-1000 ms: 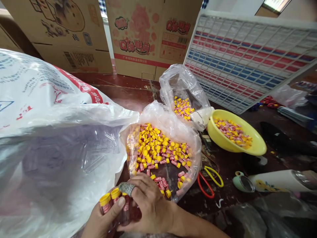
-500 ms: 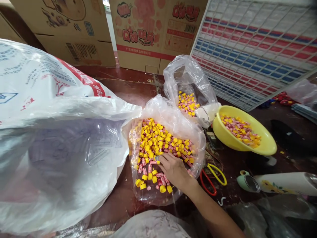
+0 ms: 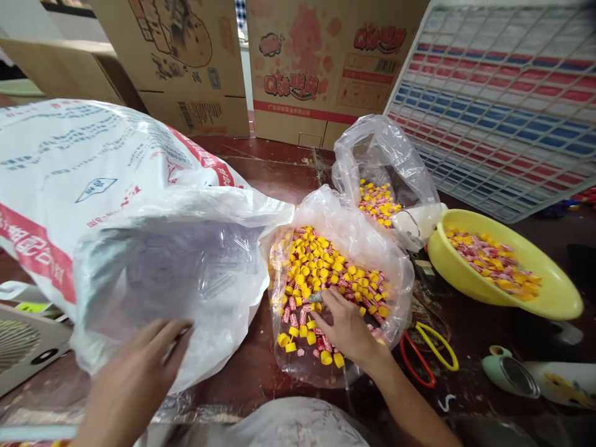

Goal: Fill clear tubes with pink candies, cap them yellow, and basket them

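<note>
My right hand (image 3: 347, 323) is open, palm down, in a clear plastic bag (image 3: 363, 239) of small yellow caps (image 3: 316, 261) and red-and-white patterned pieces (image 3: 293, 320). Its thumb stands apart from the fingers, and a greyish covering shows on one fingertip, touching the pieces. Slightly blurred, my left hand (image 3: 144, 366) is at the mouth of a big white sack (image 3: 116, 161) with red print. Its fingers reach forward with a gap to the thumb; I see nothing held. Inside the sack lie clear plastic tubes (image 3: 218, 273).
Behind stands a second clear bag (image 3: 386, 136) of caps. A yellow bowl (image 3: 484, 295) of similar pieces is at the right, near scissors (image 3: 431, 354) with red and yellow handles and a flowered bottle (image 3: 563, 379). Cardboard boxes (image 3: 326, 62) and a white wire rack (image 3: 493, 112) line the back.
My left hand has come into view at the sack's mouth. The camera view has shifted left, so things appear further right. My right hand stays among the caps, its thumb now showing.
</note>
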Demonstrator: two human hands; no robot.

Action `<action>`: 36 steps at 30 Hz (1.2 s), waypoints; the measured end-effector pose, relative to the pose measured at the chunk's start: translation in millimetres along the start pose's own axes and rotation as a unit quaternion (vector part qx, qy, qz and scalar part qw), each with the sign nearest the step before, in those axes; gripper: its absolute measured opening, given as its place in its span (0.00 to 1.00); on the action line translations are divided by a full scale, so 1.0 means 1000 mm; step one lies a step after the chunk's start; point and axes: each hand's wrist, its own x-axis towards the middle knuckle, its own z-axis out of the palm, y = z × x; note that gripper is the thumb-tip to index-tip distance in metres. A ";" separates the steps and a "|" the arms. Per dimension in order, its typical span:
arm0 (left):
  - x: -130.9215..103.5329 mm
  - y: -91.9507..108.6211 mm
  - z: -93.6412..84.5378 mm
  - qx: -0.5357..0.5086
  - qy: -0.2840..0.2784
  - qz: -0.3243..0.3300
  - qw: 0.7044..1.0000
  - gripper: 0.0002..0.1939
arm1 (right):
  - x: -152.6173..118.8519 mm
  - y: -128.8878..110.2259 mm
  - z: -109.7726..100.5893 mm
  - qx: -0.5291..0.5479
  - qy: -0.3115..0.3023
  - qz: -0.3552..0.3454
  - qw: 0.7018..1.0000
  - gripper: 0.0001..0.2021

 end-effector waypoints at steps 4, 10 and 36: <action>0.064 0.034 0.021 0.145 -0.042 0.047 0.987 0.16 | -0.005 -0.008 -0.015 0.083 0.057 -0.003 0.995 0.09; 0.069 0.031 0.023 0.082 -0.054 0.075 0.992 0.17 | -0.021 -0.012 -0.039 0.203 0.136 0.062 0.968 0.06; -0.035 0.083 0.038 -0.527 -0.182 -0.089 0.826 0.21 | 0.003 -0.042 -0.001 0.168 -0.097 -0.162 0.968 0.33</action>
